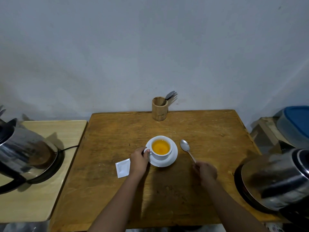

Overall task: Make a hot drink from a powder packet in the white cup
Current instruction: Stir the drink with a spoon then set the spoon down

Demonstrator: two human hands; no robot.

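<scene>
A white cup filled with orange liquid stands on a white saucer in the middle of the wooden table. My left hand grips the cup's handle on its left side. A flat white powder packet lies on the table just left of that hand. To the right of the saucer, a metal spoon rests on the table with its bowl pointing away, and my right hand holds the end of its handle.
A wooden holder with cutlery stands at the table's back edge by the wall. A steel kettle sits on a pale side table at left; another steel kettle is at the right edge. A blue-lidded container sits far right.
</scene>
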